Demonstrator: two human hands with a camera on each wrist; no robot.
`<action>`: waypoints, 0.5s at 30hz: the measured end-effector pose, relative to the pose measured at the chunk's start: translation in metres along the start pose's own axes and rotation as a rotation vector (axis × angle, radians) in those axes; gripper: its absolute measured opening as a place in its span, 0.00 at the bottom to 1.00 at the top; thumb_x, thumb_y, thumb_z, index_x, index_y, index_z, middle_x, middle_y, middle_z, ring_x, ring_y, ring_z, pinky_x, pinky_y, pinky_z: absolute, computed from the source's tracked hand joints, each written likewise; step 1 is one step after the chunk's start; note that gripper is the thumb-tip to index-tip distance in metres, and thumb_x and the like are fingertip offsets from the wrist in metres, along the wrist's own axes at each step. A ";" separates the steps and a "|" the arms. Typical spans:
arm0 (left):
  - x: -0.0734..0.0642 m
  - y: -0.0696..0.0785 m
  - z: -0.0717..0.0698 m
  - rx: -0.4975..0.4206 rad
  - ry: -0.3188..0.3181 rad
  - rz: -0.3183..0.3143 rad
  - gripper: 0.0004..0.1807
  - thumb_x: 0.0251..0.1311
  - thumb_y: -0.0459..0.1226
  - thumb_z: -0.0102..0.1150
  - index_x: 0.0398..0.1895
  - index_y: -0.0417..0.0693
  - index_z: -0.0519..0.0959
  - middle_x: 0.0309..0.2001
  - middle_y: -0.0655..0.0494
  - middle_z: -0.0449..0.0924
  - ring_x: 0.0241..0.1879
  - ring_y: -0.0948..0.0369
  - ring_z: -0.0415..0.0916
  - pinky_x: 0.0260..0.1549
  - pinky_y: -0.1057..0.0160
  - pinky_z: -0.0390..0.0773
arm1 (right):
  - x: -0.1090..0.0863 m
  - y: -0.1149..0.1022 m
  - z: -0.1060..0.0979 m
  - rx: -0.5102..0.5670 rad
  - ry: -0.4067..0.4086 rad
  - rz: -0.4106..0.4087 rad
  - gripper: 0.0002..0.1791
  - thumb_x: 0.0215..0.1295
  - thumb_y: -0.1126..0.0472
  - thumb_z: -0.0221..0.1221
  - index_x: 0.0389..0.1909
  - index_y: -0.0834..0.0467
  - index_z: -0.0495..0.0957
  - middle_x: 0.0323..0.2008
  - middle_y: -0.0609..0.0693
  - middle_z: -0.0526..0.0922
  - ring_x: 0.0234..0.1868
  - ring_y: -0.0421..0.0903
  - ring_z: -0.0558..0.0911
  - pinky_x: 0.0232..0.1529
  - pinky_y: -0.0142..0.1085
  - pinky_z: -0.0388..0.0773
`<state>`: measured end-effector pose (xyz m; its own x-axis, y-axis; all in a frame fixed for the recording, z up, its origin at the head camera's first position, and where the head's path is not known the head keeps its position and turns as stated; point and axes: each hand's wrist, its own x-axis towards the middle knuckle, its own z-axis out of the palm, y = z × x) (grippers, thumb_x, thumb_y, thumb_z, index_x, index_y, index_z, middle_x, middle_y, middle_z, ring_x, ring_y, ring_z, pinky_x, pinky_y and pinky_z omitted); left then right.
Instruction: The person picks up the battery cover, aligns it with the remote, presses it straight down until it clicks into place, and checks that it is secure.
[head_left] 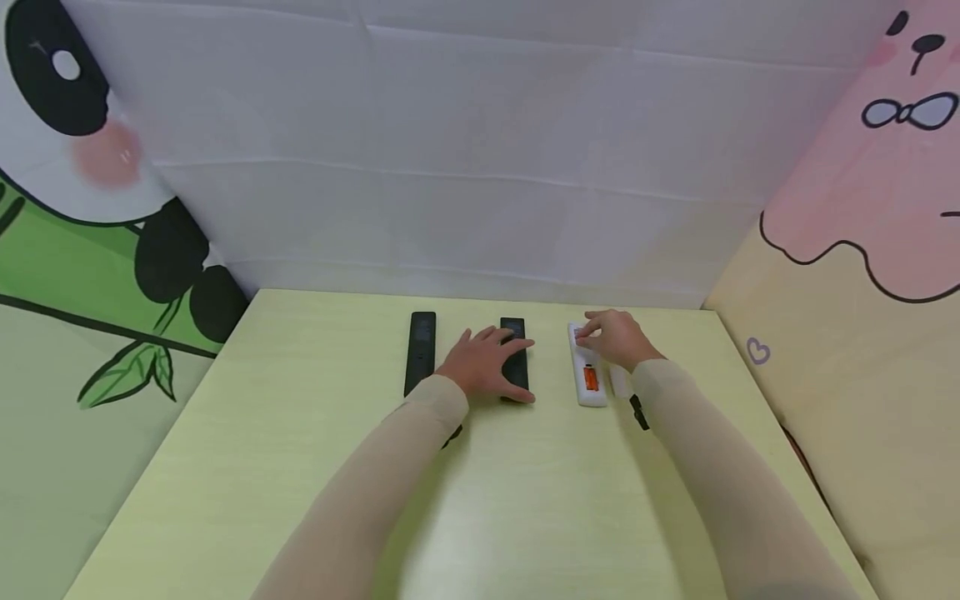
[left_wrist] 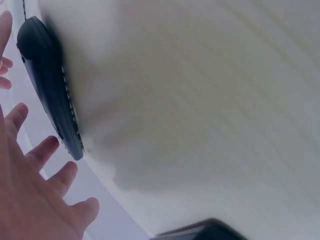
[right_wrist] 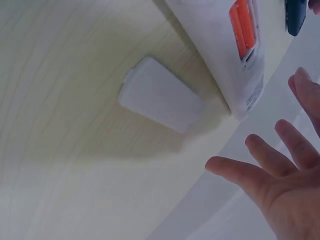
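Observation:
My left hand, its fingers spread apart, hovers around a black remote control on the table. The left wrist view shows that remote just past the fingertips. My right hand is at the far end of a white remote control, its fingers loosely bent. In the right wrist view these fingers are apart and grip nothing. The white remote lies back up, with orange batteries showing in its uncovered compartment. Beside it lies its white battery cover, partly hidden by my right arm in the head view.
A second black remote control lies left of my left hand. The pale yellow table ends at a white cloth wall at the back. Side panels with cartoon drawings flank it. Dark wrist straps show at the sleeves.

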<state>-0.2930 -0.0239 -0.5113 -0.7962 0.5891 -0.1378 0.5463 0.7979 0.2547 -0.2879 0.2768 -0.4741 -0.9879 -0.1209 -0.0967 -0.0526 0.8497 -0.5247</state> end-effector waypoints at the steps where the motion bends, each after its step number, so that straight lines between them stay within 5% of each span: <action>1: 0.001 0.001 0.000 -0.005 -0.004 0.000 0.62 0.61 0.81 0.74 0.96 0.80 0.62 0.97 0.54 0.60 0.98 0.43 0.55 0.96 0.25 0.51 | 0.000 0.002 0.000 -0.004 -0.001 0.001 0.12 0.84 0.61 0.72 0.59 0.61 0.97 0.87 0.66 0.76 0.91 0.75 0.70 0.91 0.68 0.71; 15: 0.009 0.018 0.007 0.005 0.004 0.017 0.60 0.62 0.80 0.74 0.96 0.81 0.63 0.97 0.56 0.61 0.98 0.44 0.54 0.96 0.26 0.51 | -0.006 0.024 -0.011 -0.115 -0.034 0.049 0.09 0.83 0.62 0.72 0.52 0.62 0.98 0.87 0.69 0.74 0.90 0.80 0.67 0.93 0.75 0.60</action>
<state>-0.2885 -0.0036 -0.5143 -0.7877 0.6022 -0.1301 0.5612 0.7884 0.2519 -0.2843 0.3035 -0.4771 -0.9844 -0.0936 -0.1489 -0.0229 0.9078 -0.4188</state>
